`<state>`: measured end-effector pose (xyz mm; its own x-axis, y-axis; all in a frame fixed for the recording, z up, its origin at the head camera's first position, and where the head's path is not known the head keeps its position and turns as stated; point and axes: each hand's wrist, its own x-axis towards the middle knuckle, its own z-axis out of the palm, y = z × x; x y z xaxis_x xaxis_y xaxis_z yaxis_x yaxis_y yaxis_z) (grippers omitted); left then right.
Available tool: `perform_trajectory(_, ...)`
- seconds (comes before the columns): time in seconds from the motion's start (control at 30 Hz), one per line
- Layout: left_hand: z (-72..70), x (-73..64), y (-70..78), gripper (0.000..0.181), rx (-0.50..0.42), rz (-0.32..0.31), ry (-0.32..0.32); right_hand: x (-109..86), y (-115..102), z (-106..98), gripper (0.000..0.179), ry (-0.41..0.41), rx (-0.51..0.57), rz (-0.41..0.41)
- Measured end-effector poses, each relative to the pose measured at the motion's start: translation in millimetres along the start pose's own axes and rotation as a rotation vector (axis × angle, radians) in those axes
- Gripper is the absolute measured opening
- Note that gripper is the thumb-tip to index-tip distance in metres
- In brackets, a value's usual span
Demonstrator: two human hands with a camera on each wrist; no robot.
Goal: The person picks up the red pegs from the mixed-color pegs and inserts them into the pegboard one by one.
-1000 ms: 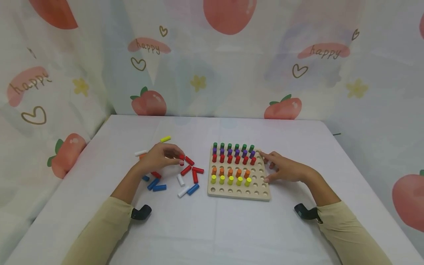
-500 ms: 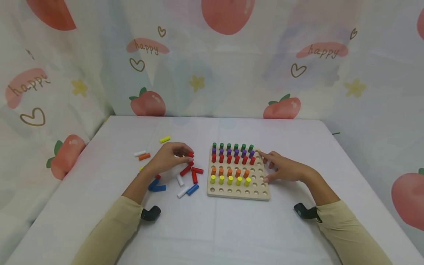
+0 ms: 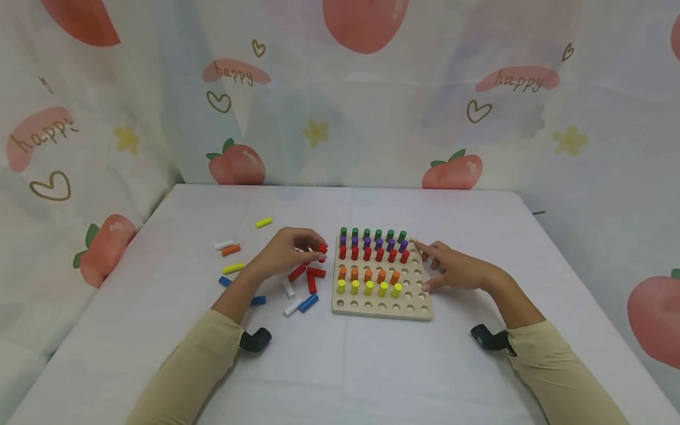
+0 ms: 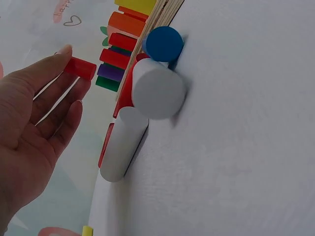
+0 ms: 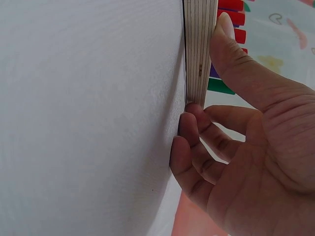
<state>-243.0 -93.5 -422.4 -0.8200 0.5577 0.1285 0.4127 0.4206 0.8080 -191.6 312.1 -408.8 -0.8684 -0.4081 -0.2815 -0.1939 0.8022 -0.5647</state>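
Observation:
In the head view my left hand hovers just left of the wooden pegboard, over the table. Its thumb and fingertips pinch a red peg, one end sticking out toward the board. My right hand rests at the board's right edge. Its thumb touches the side, the index fingertip lies at the far right corner, and the other fingers are loosely bent. Rows of green pegs, purple pegs, red pegs, orange pegs and yellow pegs stand upright in the board.
Loose red pegs, white pegs and blue pegs lie left of the board. Farther left are an orange peg and yellow pegs. A patterned curtain stands behind the white table.
My left hand has moved right toward the pegboard with the red peg, uncovering the orange and yellow pegs at the left. My right hand stays at the board's edge.

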Motion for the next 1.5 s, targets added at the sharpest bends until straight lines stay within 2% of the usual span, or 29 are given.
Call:
perform_trajectory(0.1, 1.8, 1.9, 2.5, 0.024, -0.005, -0.011, -0.013, -0.2, -2, -1, 0.104, -0.001, 0.006, 0.002)
perform_trajectory(0.37, 7.3, 8.2, 6.1, 0.025, -0.027, 0.025, -0.057, -1.4, -4, -2, 0.103, -0.001, 0.019, 0.012)
perform_trajectory(0.53, 12.8, 13.0, 6.1, 0.025, -0.048, 0.021, -0.077, -2.2, -3, -2, 0.103, -0.002, 0.011, 0.008)
perform_trajectory(0.97, 23.5, 18.6, 8.7, 0.023, -0.015, 0.036, -0.095, -1.4, -4, -2, 0.103, -0.004, 0.013, 0.007)
perform_trajectory(1.17, 28.1, 20.6, 6.5, 0.025, -0.015, 0.019, -0.119, -1.3, -3, -1, 0.103, -0.004, 0.015, 0.003)
perform_trajectory(1.5, 29.3, 20.6, 5.3, 0.024, -0.011, 0.005, -0.123, 0.1, -4, -1, 0.103, -0.006, 0.016, 0.008)
